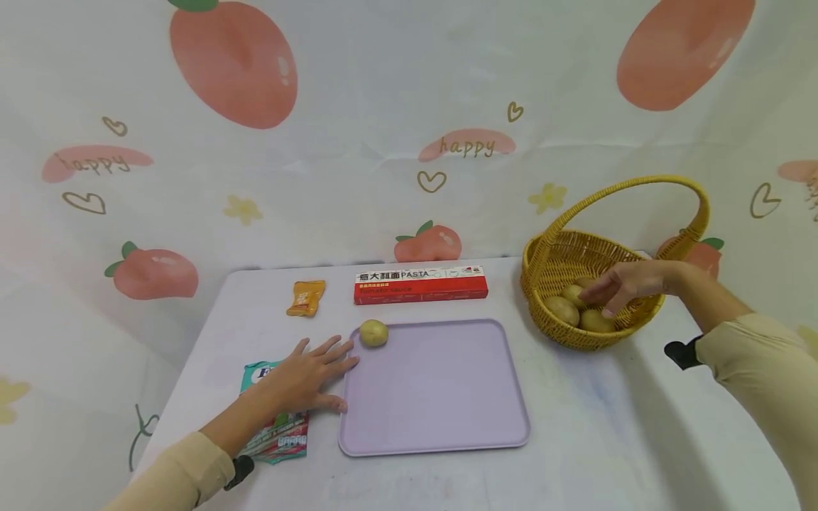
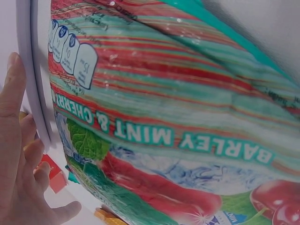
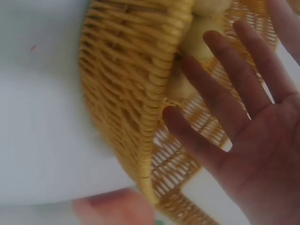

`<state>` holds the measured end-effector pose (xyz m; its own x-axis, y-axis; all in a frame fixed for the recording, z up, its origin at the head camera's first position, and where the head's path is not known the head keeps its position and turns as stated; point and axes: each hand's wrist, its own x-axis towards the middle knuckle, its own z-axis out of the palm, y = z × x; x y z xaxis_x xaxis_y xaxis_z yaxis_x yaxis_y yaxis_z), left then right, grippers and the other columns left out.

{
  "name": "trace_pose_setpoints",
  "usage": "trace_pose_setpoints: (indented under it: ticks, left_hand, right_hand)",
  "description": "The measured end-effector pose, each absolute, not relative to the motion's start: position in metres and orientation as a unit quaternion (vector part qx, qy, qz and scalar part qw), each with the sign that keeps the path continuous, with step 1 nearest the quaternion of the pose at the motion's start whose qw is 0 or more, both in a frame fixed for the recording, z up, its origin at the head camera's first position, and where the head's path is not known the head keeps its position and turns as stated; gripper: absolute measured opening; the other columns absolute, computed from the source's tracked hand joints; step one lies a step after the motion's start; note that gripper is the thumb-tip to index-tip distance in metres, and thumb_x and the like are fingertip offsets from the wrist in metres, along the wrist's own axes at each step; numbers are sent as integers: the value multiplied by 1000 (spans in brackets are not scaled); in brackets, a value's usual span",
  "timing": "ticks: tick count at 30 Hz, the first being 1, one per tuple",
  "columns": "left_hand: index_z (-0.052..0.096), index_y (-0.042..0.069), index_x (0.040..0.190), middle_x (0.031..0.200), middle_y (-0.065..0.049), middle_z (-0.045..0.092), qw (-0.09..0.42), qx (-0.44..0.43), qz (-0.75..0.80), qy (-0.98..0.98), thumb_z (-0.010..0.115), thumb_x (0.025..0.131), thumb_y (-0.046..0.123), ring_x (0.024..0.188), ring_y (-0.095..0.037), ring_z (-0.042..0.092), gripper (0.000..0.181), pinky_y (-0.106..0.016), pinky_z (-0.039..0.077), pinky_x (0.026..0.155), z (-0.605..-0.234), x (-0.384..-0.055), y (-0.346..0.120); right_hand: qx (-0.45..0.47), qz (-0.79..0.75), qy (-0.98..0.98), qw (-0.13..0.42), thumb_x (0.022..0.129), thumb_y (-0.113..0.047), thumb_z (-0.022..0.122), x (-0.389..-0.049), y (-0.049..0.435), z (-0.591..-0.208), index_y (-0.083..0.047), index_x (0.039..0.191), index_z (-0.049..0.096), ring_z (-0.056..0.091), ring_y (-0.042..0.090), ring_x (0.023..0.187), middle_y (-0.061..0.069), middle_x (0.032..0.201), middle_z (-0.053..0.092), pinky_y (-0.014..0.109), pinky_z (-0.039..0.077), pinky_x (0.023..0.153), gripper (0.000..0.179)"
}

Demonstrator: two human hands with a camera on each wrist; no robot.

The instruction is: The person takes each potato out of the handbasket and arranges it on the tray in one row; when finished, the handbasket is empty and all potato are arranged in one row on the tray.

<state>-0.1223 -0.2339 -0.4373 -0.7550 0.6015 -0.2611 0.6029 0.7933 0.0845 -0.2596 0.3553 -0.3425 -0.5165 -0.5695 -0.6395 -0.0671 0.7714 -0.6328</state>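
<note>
My left hand (image 1: 313, 376), fingers spread, rests at the left rim of a lilac tray (image 1: 441, 390). One potato (image 1: 373, 333) sits in the tray's far left corner. Under my left forearm lies a teal and red plastic packet (image 2: 164, 126) printed with barley, mint and cherry. Over the yellow wicker basket (image 1: 575, 338) at the right, my right hand (image 1: 629, 284) reaches in past the rim. Several potatoes (image 1: 562, 310) lie inside the basket. In the right wrist view the fingers (image 3: 234, 75) are extended and spread near the potatoes, gripping nothing.
Behind the tray stands a red and white pasta box (image 1: 420, 285). A small orange packet (image 1: 307, 298) lies at the back left of the white table (image 1: 447, 482). The basket's tall handle (image 1: 629, 183) arches above it. A fruit-print cloth (image 1: 358, 177) hangs behind the table.
</note>
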Motion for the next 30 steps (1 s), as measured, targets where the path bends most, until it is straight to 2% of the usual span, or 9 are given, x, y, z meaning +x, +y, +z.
trace_pose_setpoints:
  ticks: [6,10,17,24,30]
  left_hand:
    - [45,21,151,161,-8,31,140,320,2,937,60,84,70,149,-38,21,84,-74,23,107,-438,-122,-233]
    - [45,20,151,161,-9,32,140,322,4,936,60,84,70,149,-39,22,84,-75,23,107,-436,-122,-233]
    - [46,20,151,160,-9,33,141,317,10,938,59,84,71,149,-38,23,85,-74,24,107,-435,-122,-235]
    - [46,20,150,160,-9,33,138,318,16,938,61,84,69,149,-38,23,84,-74,23,108,-435,-121,-234]
    - [46,21,150,161,-9,32,142,316,17,938,61,84,70,149,-38,22,84,-74,22,108,-436,-121,-234]
  right_hand:
    - [-169,-263,825,471,95,-19,68,-264,358,-355,8,143,45,37,46,138,28,146,46,53,41,108,61]
    - [-144,-268,828,471,93,-19,71,-267,358,-362,6,143,46,40,46,136,27,147,45,58,42,104,62]
    - [-66,-298,800,516,91,-11,71,-267,352,-370,5,148,37,52,29,117,34,145,34,48,53,93,68]
    - [-68,-288,805,515,89,0,68,-268,348,-369,9,141,42,54,25,102,25,126,43,43,55,86,58]
    - [-88,-277,811,507,90,1,65,-271,349,-370,8,134,48,58,22,95,20,120,48,42,56,84,48]
